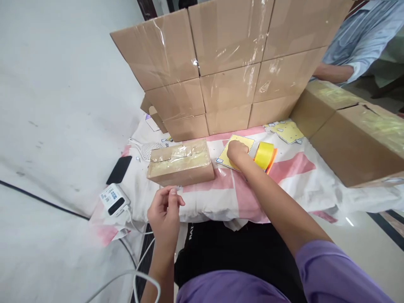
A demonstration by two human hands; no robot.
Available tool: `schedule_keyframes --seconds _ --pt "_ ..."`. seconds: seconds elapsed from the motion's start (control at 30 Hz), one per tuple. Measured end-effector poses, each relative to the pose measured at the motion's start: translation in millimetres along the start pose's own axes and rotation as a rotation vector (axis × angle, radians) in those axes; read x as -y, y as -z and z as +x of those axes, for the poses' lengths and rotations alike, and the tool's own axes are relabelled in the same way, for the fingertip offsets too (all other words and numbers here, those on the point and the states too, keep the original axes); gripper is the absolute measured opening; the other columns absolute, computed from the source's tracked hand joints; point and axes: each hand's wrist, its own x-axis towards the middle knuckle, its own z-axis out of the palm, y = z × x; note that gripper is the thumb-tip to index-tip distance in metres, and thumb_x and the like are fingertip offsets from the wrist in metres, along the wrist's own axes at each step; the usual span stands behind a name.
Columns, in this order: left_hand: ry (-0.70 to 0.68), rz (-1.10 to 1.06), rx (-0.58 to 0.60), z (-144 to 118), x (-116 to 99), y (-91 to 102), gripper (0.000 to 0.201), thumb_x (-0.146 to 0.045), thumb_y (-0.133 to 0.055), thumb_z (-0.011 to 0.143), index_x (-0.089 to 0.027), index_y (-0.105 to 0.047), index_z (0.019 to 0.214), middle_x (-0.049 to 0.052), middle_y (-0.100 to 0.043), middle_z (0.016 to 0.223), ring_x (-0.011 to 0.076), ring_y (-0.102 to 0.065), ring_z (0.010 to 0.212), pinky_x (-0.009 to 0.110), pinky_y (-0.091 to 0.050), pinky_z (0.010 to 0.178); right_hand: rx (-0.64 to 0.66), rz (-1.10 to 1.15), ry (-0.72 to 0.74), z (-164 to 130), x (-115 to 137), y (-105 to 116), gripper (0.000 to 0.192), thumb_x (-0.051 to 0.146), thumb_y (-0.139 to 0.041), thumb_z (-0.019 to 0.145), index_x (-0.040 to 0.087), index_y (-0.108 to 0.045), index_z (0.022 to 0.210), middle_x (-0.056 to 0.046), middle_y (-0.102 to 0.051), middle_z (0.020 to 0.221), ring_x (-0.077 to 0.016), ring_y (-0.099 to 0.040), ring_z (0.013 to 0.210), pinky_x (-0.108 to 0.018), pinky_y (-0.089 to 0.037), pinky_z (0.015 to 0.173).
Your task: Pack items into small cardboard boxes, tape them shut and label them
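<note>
My left hand (pixel 164 208) is just in front of a small taped cardboard box (pixel 181 163). Its thumb and index finger are pinched together, with a tiny clear or whitish bit at the tips that I cannot make out. My right hand (pixel 237 152) rests closed like a fist on a yellow card (pixel 243 139) with a wavy edge and blue marks. What its fingers hold, if anything, is hidden. Right beside that hand stands a yellow roll of tape (pixel 264 155), with an orange-edged item (pixel 272 161) partly behind it.
A wall of taped cardboard boxes (pixel 230 88) rises at the back. More boxes (pixel 356 139) stand at right, near another person's sleeve (pixel 362 46). Another yellow card (pixel 288 131), a white perforated item (pixel 150 149), a black phone (pixel 119 169) and a white cabled device (pixel 114 199) lie around.
</note>
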Motion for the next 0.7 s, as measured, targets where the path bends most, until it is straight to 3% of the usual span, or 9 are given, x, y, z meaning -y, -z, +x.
schedule_keyframes --seconds 0.13,0.3,0.43,0.5,0.6,0.7 --pt "-0.002 -0.008 0.022 -2.0 4.0 3.2 0.018 -0.037 -0.062 0.095 -0.020 -0.067 0.095 -0.004 -0.059 0.059 0.0101 -0.053 0.052 0.021 -0.041 0.052 -0.058 0.271 0.067 -2.4 -10.4 -2.8 0.006 0.022 -0.065 0.079 0.017 -0.061 0.078 -0.011 -0.068 0.084 -0.0253 -0.069 0.091 -0.032 -0.051 0.077" --pt "-0.053 0.012 0.026 -3.9 14.1 6.3 0.015 -0.034 -0.063 0.092 -0.020 -0.067 0.087 0.000 -0.062 0.073 0.0139 -0.059 0.069 0.025 -0.047 0.064 -0.041 0.635 0.201 -30.1 -9.3 -12.7 0.013 0.025 -0.046 0.083 0.023 -0.042 0.071 0.001 -0.060 0.069 -0.0107 -0.051 0.053 -0.023 -0.038 0.051" --pt "0.017 -0.082 0.003 1.8 24.8 7.2 0.017 -0.033 -0.062 0.089 -0.021 -0.063 0.078 0.002 -0.062 0.075 0.0133 -0.049 0.060 0.028 -0.040 0.056 0.197 1.108 0.329 -51.4 -10.6 -25.0 0.017 0.030 -0.050 0.075 0.025 -0.034 0.074 0.002 -0.066 0.072 -0.0063 -0.033 0.040 -0.023 -0.024 0.043" --pt "0.019 -0.098 -0.051 13.0 29.2 8.1 0.017 -0.030 -0.062 0.086 -0.021 -0.059 0.072 0.005 -0.066 0.083 0.0151 -0.054 0.067 0.029 -0.041 0.059 0.349 1.277 0.368 -54.8 -14.8 -30.7 0.021 0.031 -0.053 0.071 0.025 -0.034 0.076 0.004 -0.063 0.067 -0.0065 -0.030 0.040 -0.023 -0.018 0.043" --pt "-0.052 -0.099 -0.239 46.1 34.4 12.2 0.014 -0.024 -0.058 0.082 -0.020 -0.052 0.070 0.006 -0.070 0.097 0.0191 -0.064 0.098 0.030 -0.046 0.077 0.452 1.199 0.462 -52.0 -21.8 -33.6 0.015 0.030 -0.051 0.073 0.025 -0.038 0.076 0.006 -0.055 0.062 -0.0088 -0.034 0.046 -0.023 -0.019 0.047" --pt "-0.050 -0.101 -0.395 91.7 38.9 16.8 0.008 -0.022 -0.050 0.083 -0.020 -0.046 0.077 0.004 -0.069 0.091 0.0169 -0.067 0.095 0.028 -0.046 0.079 0.395 0.810 0.781 -44.1 -26.8 -27.4 0.009 0.023 -0.050 0.074 0.022 -0.042 0.070 0.006 -0.048 0.063 -0.0107 -0.040 0.057 -0.024 -0.025 0.056"
